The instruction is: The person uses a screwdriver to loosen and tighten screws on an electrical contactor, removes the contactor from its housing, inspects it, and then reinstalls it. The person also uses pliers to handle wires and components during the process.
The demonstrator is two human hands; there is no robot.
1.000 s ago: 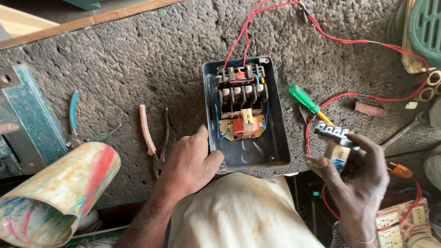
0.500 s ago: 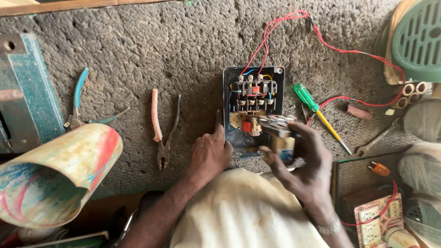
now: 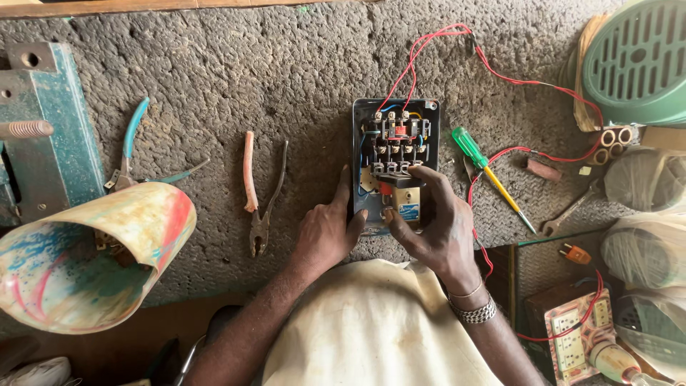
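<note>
One starter box [image 3: 361,129], long axis toward bench far edge. Left hand [image 3: 325,232] steadies its side, fingers together. Right hand [image 3: 429,221] pinches one relay block [image 3: 404,204].

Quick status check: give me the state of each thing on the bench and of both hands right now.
Switch box: cover off, wiring exposed, flat on the bench.
Relay block: held over the box's lower half.
Right hand: gripping the relay block.
Left hand: resting at the box's lower left edge, holding nothing.
Pliers: lying free, handles spread.
Green screwdriver: lying free right of the box.
</note>
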